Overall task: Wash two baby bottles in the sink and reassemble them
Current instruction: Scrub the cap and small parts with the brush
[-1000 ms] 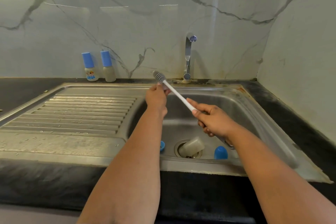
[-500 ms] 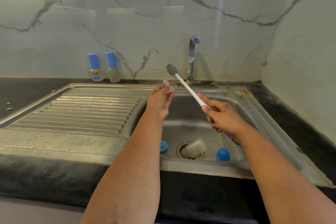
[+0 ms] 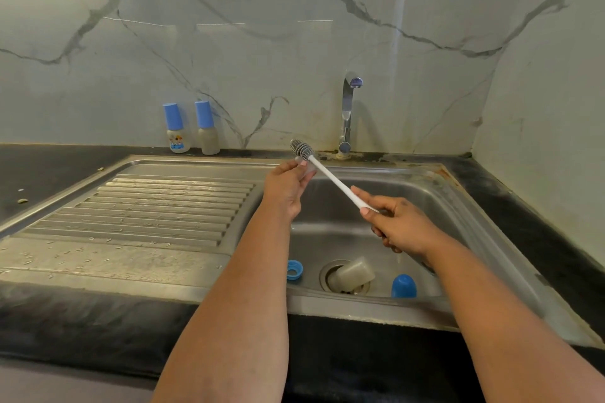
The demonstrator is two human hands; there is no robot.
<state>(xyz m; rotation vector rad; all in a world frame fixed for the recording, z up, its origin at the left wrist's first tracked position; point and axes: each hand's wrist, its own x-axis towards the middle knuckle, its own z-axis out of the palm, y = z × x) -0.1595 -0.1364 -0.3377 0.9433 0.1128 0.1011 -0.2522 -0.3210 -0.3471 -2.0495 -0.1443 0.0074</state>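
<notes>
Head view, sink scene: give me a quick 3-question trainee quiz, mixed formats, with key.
1. True or false: the bottle body in the sink stands upright.
2. Which of the hands holds the brush by its white handle? A) left hand B) right hand
3. Fill in: the two capped bottles stand against the ____.

Key: 1 false, it lies tipped over the drain. 2 B. 3 wall.
</notes>
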